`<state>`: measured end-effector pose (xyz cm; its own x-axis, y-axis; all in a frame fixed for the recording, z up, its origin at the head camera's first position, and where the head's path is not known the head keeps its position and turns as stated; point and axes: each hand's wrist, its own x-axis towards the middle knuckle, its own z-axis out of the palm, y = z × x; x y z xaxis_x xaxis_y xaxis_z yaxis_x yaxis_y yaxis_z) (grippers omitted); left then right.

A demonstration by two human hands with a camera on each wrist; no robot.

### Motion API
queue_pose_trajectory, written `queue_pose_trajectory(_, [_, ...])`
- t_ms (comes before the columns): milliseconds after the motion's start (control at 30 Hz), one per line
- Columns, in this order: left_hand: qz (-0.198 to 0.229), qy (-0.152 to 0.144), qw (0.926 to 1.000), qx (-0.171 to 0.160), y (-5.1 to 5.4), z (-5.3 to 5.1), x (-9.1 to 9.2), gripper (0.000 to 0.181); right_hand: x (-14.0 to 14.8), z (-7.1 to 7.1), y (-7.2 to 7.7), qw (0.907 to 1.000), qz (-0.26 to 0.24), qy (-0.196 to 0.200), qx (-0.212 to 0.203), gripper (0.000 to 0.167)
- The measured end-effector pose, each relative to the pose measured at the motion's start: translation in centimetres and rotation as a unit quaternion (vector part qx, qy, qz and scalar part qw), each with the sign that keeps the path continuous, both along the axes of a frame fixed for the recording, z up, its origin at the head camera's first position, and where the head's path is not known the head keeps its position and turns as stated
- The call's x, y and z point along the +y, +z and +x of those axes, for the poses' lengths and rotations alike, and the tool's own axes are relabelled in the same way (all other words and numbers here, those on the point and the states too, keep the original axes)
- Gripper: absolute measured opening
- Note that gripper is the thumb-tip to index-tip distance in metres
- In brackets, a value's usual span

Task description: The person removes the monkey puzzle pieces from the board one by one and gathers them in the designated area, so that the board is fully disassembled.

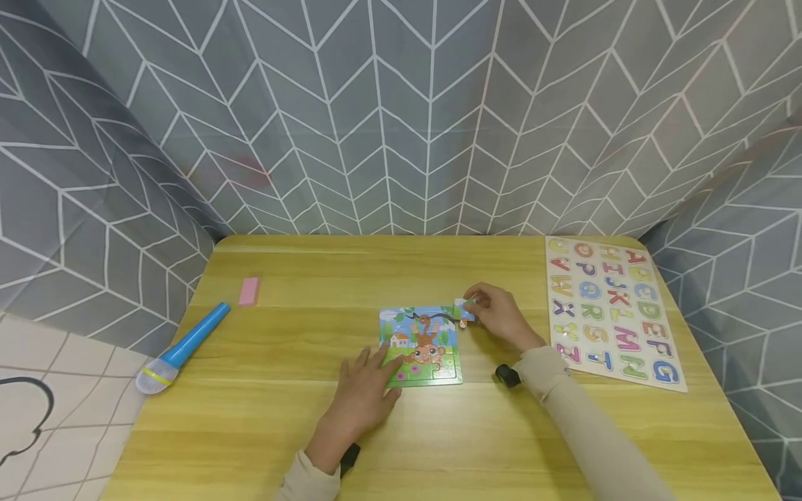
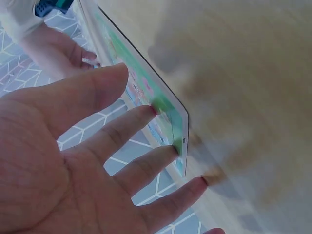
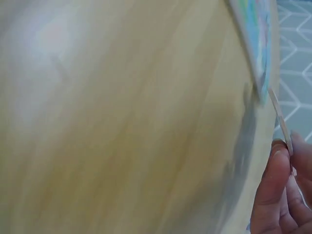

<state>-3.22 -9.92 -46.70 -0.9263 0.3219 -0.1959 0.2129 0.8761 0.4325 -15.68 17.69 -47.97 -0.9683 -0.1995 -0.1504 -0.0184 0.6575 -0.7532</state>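
Observation:
A monkey jigsaw puzzle [image 1: 413,334] lies in its board on the table; its green edge also shows in the left wrist view, where fingertips of the left hand [image 2: 92,151] rest on it. In the head view the left hand [image 1: 363,393] spreads over the board's lower left corner. At the upper right corner the right hand [image 1: 501,316] pinches a puzzle piece [image 1: 464,310] between thumb and fingers. Seen from the right wrist, the thin piece [image 3: 280,117] is tilted on edge in the right hand [image 3: 282,190], close to the board's corner [image 3: 261,83].
A white alphabet board [image 1: 614,313] with colourful letters lies at the right of the table [image 1: 301,417]. On the left are a blue toy microphone [image 1: 188,348] and a pink block [image 1: 248,291]. A grey patterned curtain [image 1: 401,125] hangs behind the far edge.

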Motion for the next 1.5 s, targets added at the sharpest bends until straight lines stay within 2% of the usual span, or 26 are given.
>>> queue_pose_trajectory(133, [0.005, 0.011, 0.9999, -0.006, 0.0, -0.1, -0.4, 0.048, 1.4, 0.1, -0.5, 0.9998, 0.017, 0.0, -0.011, 0.019])
queue_pose_trajectory(300, [0.018, 0.024, 0.9994, -0.017, 0.0, -0.3, -0.7, 0.047, 1.8, 0.0, -0.9, 0.9992, 0.033, 0.01, -0.021, 0.019])
queue_pose_trajectory(633, [0.018, 0.03, 0.9993, -0.017, 0.2, -0.2, -0.6, 0.05, 1.3, -0.1, -1.1, 0.9984, 0.04, 0.036, 0.013, 0.018])
queue_pose_trajectory(800, [0.014, 0.03, 0.9993, -0.015, 0.4, -0.2, -0.5, 0.054, 1.2, 0.1, -1.1, 0.9981, 0.047, 0.035, 0.021, 0.016])
queue_pose_trajectory(1033, [0.011, 0.034, 0.9993, -0.013, 0.0, -0.3, -0.3, 0.065, 1.3, 0.0, -1.0, 0.9971, 0.06, 0.039, 0.028, 0.015])
queue_pose_trajectory(1200, [0.008, 0.034, 0.9993, -0.014, -0.1, -0.3, -0.1, 0.061, 1.1, 0.0, -0.6, 0.9945, 0.082, 0.048, 0.042, 0.017])
queue_pose_trajectory(1333, [0.011, 0.033, 0.9993, -0.012, -0.2, -0.3, 0.0, 0.056, 0.6, 0.3, 0.1, 0.9919, 0.107, 0.034, 0.061, 0.016])
queue_pose_trajectory(1500, [0.011, 0.034, 0.9993, -0.007, -0.1, -0.3, 0.1, 0.054, -1.1, 1.3, 0.9, 0.9939, 0.095, 0.035, 0.045, 0.025])
